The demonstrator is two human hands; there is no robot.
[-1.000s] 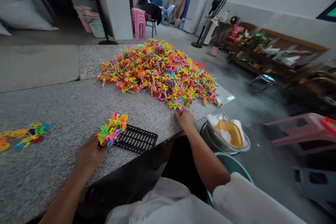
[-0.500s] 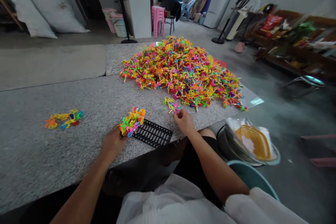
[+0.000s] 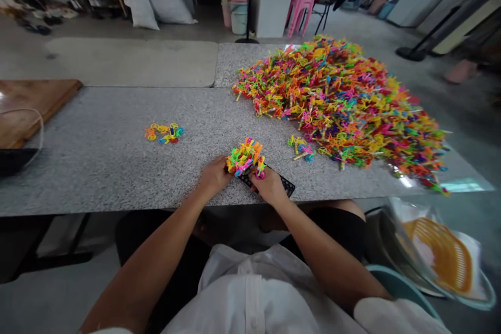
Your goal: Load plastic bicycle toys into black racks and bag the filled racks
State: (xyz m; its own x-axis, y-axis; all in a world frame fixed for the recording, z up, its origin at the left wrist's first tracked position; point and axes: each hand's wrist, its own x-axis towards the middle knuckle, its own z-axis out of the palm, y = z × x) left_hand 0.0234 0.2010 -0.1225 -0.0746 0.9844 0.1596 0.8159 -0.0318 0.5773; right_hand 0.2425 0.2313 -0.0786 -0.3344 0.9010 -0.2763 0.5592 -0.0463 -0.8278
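Note:
A black slotted rack lies at the table's near edge, its left end filled with a cluster of small bright plastic pieces. My left hand is closed around that left end, with its fingertips partly hidden. Over the middle of the rack, beside the cluster, my right hand pinches a small multicoloured plastic piece. A few loose pieces lie to the right of the rack. Beyond them rises a large heap of the same plastic pieces. Their exact kind is too small to make out.
The speckled grey table carries another small group of pieces on the left. A wooden board sits at the far left. Beside my right leg are a yellow basket and a teal tub.
My right hand has come from the loose pieces near the heap to the rack, now with a piece in its fingers. The left hand stays at the rack. The view has turned left.

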